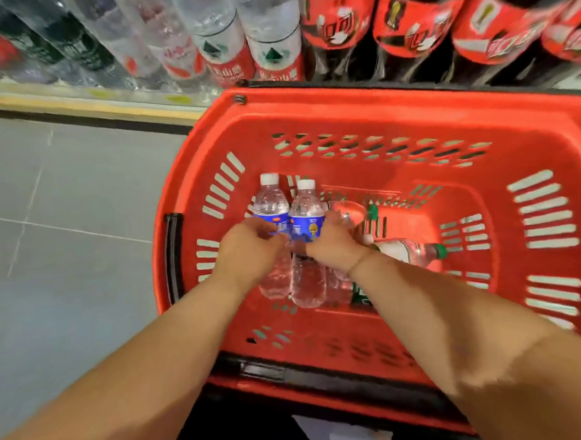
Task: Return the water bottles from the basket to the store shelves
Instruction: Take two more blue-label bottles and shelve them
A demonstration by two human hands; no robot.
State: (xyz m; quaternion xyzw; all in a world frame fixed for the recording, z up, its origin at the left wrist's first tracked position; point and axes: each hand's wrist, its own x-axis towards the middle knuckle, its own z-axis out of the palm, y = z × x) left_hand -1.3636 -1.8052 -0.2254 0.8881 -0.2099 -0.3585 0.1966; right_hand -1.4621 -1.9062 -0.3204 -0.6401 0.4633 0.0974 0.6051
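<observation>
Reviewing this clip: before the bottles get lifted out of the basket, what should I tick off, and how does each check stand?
1. Left hand grip on the left blue-label bottle: fingers curl over the label, ok.
2. Right hand grip on the right blue-label bottle: fingers hidden, cannot tell.
3. Caps on both bottles: ok.
4. Green-cap bottle free of the right wrist: cannot tell.
5. Free spot on the shelf: cannot tell.

left hand [248, 248], right hand [335, 247] (both gripping)
</observation>
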